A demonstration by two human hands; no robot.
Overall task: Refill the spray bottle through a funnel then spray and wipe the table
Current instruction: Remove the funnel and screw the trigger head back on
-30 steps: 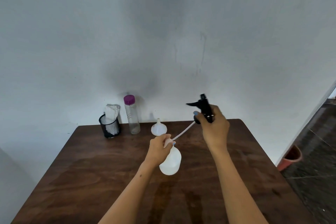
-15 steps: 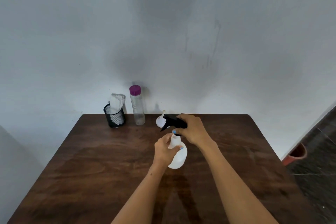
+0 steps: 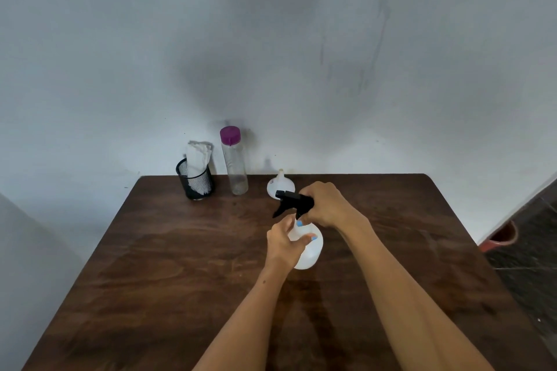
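- Brown wood grain covers the table (image 3: 168, 265), which stands against a pale grey wall (image 3: 271, 39).
- Near the table's middle stands the white spray bottle (image 3: 310, 253); the left hand (image 3: 284, 244) curls its fingers and thumb round the bottle's neck and shoulder.
- On top of the bottle sits the black trigger head (image 3: 292, 203), its nozzle pointing left; the right hand (image 3: 327, 205) grips its right end with curled fingers.
- Just beyond the trigger head, at the far edge, a white funnel (image 3: 275, 184) rests mouth down, spout up.
- Left of the funnel a clear bottle (image 3: 236, 172) with a purple cap (image 3: 230, 134) stands upright; no label can be read on it.
- Further left, a black mesh cup (image 3: 196, 182) holds a folded white cloth (image 3: 197, 156).
- No writing or brand is legible on the spray bottle either.
- To the far right, on the dark floor, part of a red-brown pot (image 3: 501, 238) shows.
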